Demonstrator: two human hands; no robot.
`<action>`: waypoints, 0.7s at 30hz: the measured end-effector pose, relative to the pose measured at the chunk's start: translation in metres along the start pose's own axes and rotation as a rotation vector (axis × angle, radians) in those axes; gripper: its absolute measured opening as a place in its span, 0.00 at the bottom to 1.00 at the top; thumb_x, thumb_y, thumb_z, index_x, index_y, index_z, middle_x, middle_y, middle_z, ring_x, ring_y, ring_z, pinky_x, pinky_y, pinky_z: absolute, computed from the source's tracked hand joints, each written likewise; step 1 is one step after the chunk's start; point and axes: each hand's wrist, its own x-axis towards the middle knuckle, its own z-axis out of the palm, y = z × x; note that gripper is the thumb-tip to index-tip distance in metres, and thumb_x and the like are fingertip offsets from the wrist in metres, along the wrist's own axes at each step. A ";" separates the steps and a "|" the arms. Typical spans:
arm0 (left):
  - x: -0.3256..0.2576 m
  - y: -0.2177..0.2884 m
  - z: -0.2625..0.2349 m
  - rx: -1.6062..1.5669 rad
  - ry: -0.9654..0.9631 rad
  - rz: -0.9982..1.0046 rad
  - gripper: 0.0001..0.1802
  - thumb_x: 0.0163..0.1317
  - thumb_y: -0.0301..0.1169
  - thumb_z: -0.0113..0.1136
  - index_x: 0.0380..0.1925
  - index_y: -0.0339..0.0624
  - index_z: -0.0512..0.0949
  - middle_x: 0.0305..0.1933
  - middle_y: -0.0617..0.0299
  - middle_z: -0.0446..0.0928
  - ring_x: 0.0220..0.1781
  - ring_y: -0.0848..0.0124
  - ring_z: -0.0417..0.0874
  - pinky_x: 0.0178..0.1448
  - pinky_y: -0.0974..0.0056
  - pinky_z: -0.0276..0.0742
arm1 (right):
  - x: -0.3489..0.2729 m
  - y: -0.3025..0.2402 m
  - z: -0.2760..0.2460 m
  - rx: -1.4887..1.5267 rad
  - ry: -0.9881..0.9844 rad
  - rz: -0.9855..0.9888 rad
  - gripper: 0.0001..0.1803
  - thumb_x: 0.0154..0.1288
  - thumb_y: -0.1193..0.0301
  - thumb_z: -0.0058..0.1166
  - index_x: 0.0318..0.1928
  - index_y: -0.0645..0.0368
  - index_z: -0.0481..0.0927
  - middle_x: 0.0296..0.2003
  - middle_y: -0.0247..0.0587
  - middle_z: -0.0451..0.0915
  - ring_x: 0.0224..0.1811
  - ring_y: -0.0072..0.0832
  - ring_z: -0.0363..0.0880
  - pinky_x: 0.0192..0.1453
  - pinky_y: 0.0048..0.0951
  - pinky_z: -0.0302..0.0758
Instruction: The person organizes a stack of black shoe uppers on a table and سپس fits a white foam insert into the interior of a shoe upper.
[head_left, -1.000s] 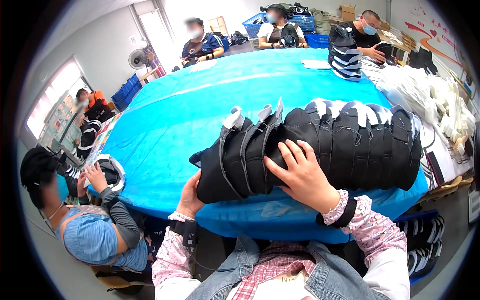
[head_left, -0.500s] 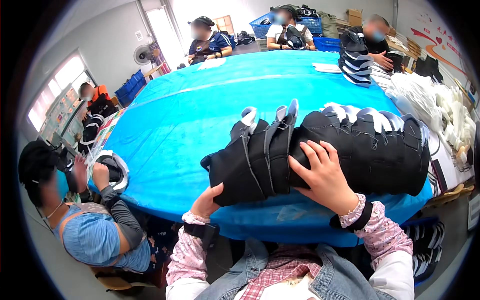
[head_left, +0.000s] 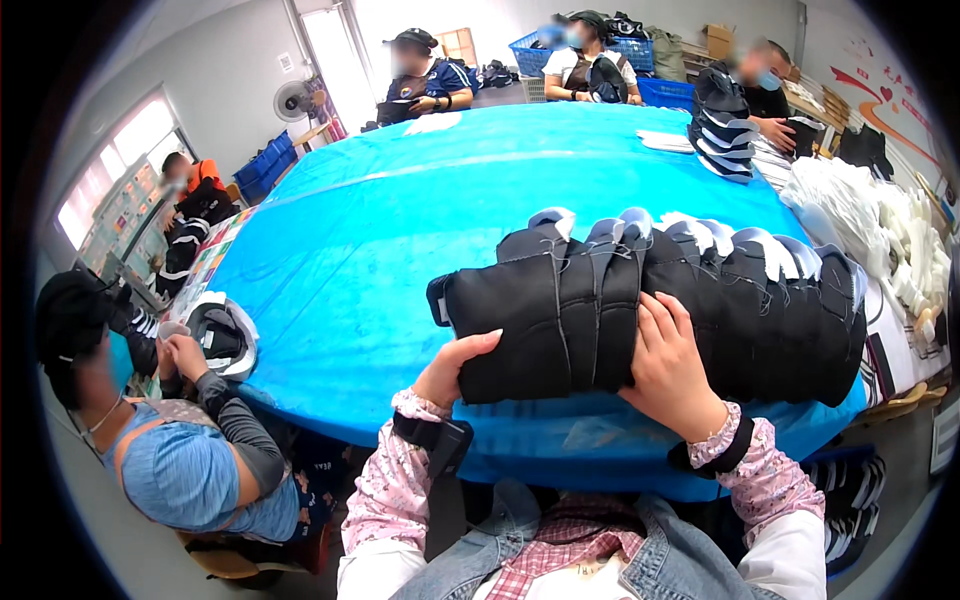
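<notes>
My left hand [head_left: 447, 372] holds the left end of the black row [head_left: 755, 335]; my right hand [head_left: 672, 370], apart, holds its middle.

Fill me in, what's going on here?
A person has both bare hands on a row of nested black fabric pieces lying along the near side of a blue-covered table. The left hand is at the row's left end; the right hand is against its near side. A similar stack stands at the far right. Other people sit around the table.
</notes>
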 end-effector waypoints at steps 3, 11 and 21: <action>0.006 0.004 0.002 -0.055 -0.020 0.013 0.22 0.56 0.34 0.55 0.48 0.31 0.71 0.45 0.53 0.77 0.45 0.65 0.80 0.51 0.65 0.76 | 0.001 0.001 -0.009 0.140 -0.025 0.019 0.37 0.37 0.67 0.62 0.51 0.70 0.66 0.54 0.56 0.62 0.59 0.48 0.60 0.65 0.46 0.53; 0.010 -0.020 -0.013 -0.110 -0.043 -0.051 0.22 0.54 0.34 0.55 0.46 0.30 0.72 0.43 0.52 0.78 0.42 0.65 0.81 0.50 0.64 0.76 | -0.014 0.022 -0.025 0.082 0.124 0.160 0.38 0.46 0.58 0.59 0.57 0.62 0.64 0.57 0.53 0.60 0.63 0.47 0.55 0.66 0.51 0.48; 0.025 -0.015 0.011 -0.057 -0.104 -0.052 0.20 0.51 0.33 0.55 0.41 0.29 0.76 0.40 0.52 0.79 0.41 0.66 0.81 0.48 0.67 0.76 | -0.019 0.017 -0.023 0.148 0.050 0.142 0.38 0.44 0.61 0.57 0.56 0.66 0.63 0.56 0.56 0.61 0.62 0.48 0.56 0.68 0.47 0.48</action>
